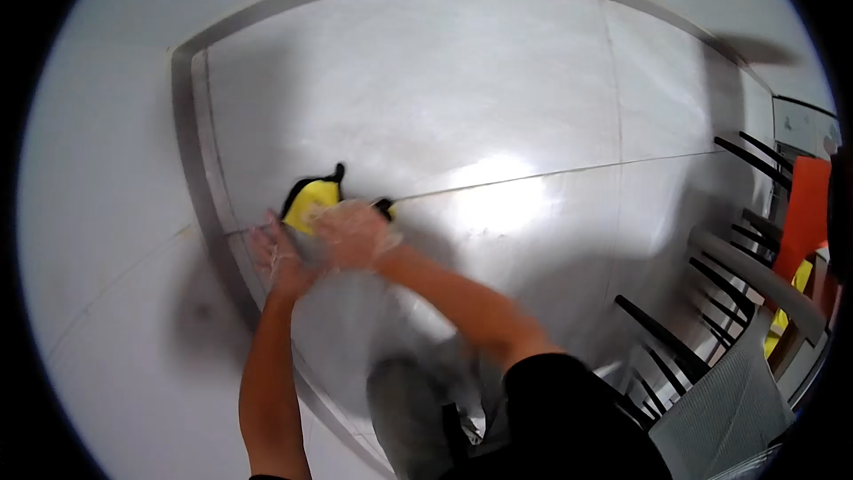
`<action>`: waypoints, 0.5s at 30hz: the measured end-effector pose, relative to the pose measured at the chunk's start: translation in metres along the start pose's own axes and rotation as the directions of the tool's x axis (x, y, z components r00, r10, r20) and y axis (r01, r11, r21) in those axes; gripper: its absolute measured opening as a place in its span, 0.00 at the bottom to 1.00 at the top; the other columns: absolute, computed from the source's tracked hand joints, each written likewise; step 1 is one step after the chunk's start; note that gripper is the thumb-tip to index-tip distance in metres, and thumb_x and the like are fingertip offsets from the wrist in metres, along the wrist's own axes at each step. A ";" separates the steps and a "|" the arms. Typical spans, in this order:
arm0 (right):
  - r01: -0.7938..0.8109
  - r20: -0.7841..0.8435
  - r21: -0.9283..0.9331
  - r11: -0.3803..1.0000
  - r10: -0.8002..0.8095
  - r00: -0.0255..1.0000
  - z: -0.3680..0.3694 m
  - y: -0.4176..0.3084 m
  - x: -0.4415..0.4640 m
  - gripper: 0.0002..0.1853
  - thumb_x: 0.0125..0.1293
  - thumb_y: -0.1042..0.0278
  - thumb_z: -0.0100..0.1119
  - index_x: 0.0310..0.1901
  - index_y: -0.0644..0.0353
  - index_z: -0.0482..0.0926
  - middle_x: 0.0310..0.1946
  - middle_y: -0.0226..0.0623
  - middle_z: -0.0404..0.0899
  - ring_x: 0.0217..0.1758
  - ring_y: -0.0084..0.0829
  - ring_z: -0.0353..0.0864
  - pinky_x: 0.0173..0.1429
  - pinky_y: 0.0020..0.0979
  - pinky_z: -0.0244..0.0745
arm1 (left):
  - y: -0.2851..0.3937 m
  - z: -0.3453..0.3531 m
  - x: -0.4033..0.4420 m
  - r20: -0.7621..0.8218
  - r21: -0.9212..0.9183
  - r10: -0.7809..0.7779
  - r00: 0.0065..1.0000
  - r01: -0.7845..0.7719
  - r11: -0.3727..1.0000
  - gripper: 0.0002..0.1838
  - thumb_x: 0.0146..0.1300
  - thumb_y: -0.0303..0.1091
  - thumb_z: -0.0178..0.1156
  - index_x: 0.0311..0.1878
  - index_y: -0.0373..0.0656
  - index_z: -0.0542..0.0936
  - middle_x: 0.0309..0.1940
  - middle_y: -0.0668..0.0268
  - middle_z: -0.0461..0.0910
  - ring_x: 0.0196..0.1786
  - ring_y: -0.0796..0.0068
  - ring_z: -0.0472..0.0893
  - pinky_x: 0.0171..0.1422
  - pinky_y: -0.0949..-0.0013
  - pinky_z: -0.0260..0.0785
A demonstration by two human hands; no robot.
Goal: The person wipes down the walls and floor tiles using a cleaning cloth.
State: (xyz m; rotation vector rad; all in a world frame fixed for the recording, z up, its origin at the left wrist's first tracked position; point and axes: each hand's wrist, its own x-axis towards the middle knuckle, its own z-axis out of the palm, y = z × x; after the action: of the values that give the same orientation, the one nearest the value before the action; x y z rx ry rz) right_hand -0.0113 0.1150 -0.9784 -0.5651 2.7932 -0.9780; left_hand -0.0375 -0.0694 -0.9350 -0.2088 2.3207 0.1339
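Note:
A yellow cloth with black edging (311,198) lies bunched on the pale tiled floor, close to the left skirting. My right hand (355,233) is closed over it, and bits of the cloth stick out on both sides of the hand. My left hand (283,258) is just to the left, fingers spread, beside the cloth and near the skirting. Both hands appear to wear thin clear plastic gloves. Motion blurs the right hand's fingers, and part of the cloth is hidden under that hand.
Grey skirting (184,116) runs along the white walls at the left and far side. At right stand chairs with black legs and a grey mesh seat (729,396). An orange item (802,209) hangs there. My grey trouser leg (404,418) shows below.

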 end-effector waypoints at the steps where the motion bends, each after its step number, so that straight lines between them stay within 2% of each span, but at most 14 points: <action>1: 0.139 -0.054 -0.089 0.986 -0.144 0.988 -0.010 0.023 -0.019 0.26 0.64 0.57 0.62 0.63 0.54 0.80 0.59 0.36 0.82 0.54 0.37 0.84 0.60 0.44 0.77 | -0.003 0.001 -0.002 0.014 -0.014 0.011 1.000 -0.011 1.000 0.89 0.34 0.57 0.87 0.82 0.53 0.20 0.81 0.38 0.18 0.83 0.38 0.21 0.80 0.26 0.26; 2: -0.023 0.088 -0.221 0.975 0.044 0.995 -0.028 0.041 -0.036 0.23 0.64 0.58 0.62 0.60 0.56 0.80 0.53 0.38 0.82 0.50 0.37 0.83 0.55 0.44 0.78 | -0.003 -0.003 -0.006 0.024 -0.009 0.006 1.000 -0.006 1.000 0.89 0.35 0.57 0.87 0.81 0.54 0.20 0.81 0.38 0.17 0.83 0.37 0.20 0.79 0.25 0.25; 3: -0.154 0.199 -0.376 0.914 0.241 0.950 -0.053 0.059 -0.051 0.20 0.65 0.60 0.62 0.57 0.59 0.80 0.46 0.40 0.82 0.46 0.38 0.82 0.50 0.45 0.78 | 0.001 -0.012 -0.009 0.033 -0.008 0.001 0.999 -0.001 1.000 0.89 0.35 0.58 0.87 0.81 0.54 0.19 0.81 0.38 0.17 0.83 0.37 0.19 0.79 0.25 0.24; 4: -0.354 0.079 -0.424 0.834 0.423 0.903 -0.090 0.078 -0.066 0.23 0.63 0.59 0.65 0.58 0.59 0.79 0.46 0.40 0.81 0.46 0.38 0.82 0.48 0.45 0.78 | 0.002 -0.015 -0.010 0.045 -0.008 -0.007 0.999 0.007 1.000 0.89 0.35 0.58 0.86 0.81 0.55 0.19 0.81 0.37 0.17 0.83 0.37 0.18 0.79 0.24 0.24; 5: -0.418 -0.289 -0.430 0.800 0.317 0.903 -0.083 0.137 -0.113 0.27 0.62 0.59 0.64 0.62 0.60 0.77 0.46 0.41 0.81 0.48 0.40 0.81 0.49 0.46 0.78 | -0.004 -0.012 -0.010 0.060 -0.019 -0.012 0.998 0.013 1.000 0.89 0.35 0.59 0.86 0.81 0.55 0.19 0.80 0.37 0.16 0.83 0.37 0.18 0.79 0.24 0.23; 6: -0.729 -0.328 -0.350 0.588 0.652 0.683 -0.122 0.147 -0.125 0.28 0.63 0.62 0.63 0.65 0.59 0.76 0.49 0.42 0.82 0.51 0.42 0.82 0.55 0.47 0.78 | -0.009 -0.009 -0.006 0.071 -0.029 -0.007 0.997 0.009 1.000 0.89 0.36 0.59 0.86 0.81 0.55 0.18 0.80 0.37 0.15 0.83 0.37 0.17 0.79 0.24 0.23; 7: -0.507 -0.669 -0.545 0.667 0.018 0.743 -0.122 0.218 -0.184 0.28 0.64 0.64 0.61 0.67 0.55 0.74 0.54 0.44 0.81 0.57 0.45 0.82 0.61 0.47 0.77 | -0.013 -0.009 -0.004 0.078 -0.040 0.000 0.997 0.003 0.999 0.89 0.36 0.59 0.86 0.81 0.56 0.18 0.80 0.37 0.14 0.82 0.37 0.17 0.79 0.24 0.22; 8: -0.842 -0.642 -0.232 0.487 0.574 0.509 -0.161 0.205 -0.196 0.26 0.66 0.64 0.61 0.67 0.53 0.74 0.58 0.45 0.80 0.60 0.47 0.82 0.64 0.47 0.76 | -0.016 -0.014 -0.004 0.092 -0.046 -0.009 0.996 0.014 0.999 0.89 0.37 0.59 0.86 0.81 0.56 0.18 0.80 0.38 0.13 0.82 0.37 0.16 0.79 0.23 0.22; 9: -0.912 -0.743 -0.161 0.377 0.562 0.363 -0.172 0.232 -0.234 0.25 0.69 0.58 0.60 0.66 0.53 0.74 0.59 0.48 0.79 0.61 0.49 0.81 0.64 0.48 0.76 | -0.010 -0.015 -0.004 0.107 -0.054 -0.014 0.994 0.020 0.998 0.89 0.37 0.59 0.85 0.81 0.56 0.18 0.80 0.38 0.13 0.82 0.37 0.16 0.79 0.23 0.22; 10: -0.988 -0.747 0.025 0.154 0.660 0.084 -0.181 0.224 -0.234 0.25 0.71 0.53 0.59 0.66 0.53 0.74 0.59 0.47 0.80 0.62 0.49 0.81 0.65 0.48 0.75 | -0.010 -0.019 -0.006 0.125 -0.062 -0.016 0.992 0.024 0.998 0.88 0.37 0.59 0.85 0.81 0.57 0.17 0.79 0.38 0.12 0.82 0.37 0.15 0.79 0.23 0.22; 11: -0.975 -0.695 0.204 -0.089 0.688 -0.209 -0.193 0.217 -0.228 0.26 0.72 0.49 0.58 0.66 0.53 0.74 0.60 0.47 0.80 0.63 0.49 0.81 0.66 0.49 0.75 | -0.005 -0.022 -0.008 0.134 -0.058 -0.027 0.991 0.035 0.998 0.88 0.37 0.59 0.85 0.81 0.57 0.17 0.79 0.38 0.12 0.82 0.37 0.15 0.79 0.23 0.22; 14: -0.949 -0.619 0.259 -0.182 0.723 -0.307 -0.183 0.198 -0.192 0.30 0.73 0.40 0.54 0.67 0.53 0.74 0.61 0.42 0.81 0.63 0.49 0.81 0.66 0.49 0.75 | -0.004 -0.027 -0.007 0.154 -0.053 -0.032 0.988 0.040 0.998 0.89 0.36 0.60 0.85 0.80 0.58 0.17 0.80 0.39 0.12 0.82 0.36 0.16 0.78 0.21 0.24; 15: -0.966 -0.666 0.239 -0.094 0.708 -0.234 -0.170 0.194 -0.183 0.33 0.73 0.36 0.52 0.68 0.52 0.74 0.62 0.41 0.82 0.64 0.48 0.81 0.67 0.49 0.74 | -0.007 -0.025 -0.006 0.155 -0.063 -0.021 0.988 0.031 0.998 0.90 0.35 0.61 0.86 0.80 0.58 0.16 0.79 0.38 0.12 0.82 0.36 0.16 0.78 0.21 0.25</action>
State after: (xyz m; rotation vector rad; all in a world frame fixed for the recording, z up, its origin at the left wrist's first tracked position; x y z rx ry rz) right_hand 0.0572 0.4235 -0.9663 2.1219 2.5089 -0.0809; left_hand -0.0502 -0.0792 -0.9137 -0.2525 2.1607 0.2060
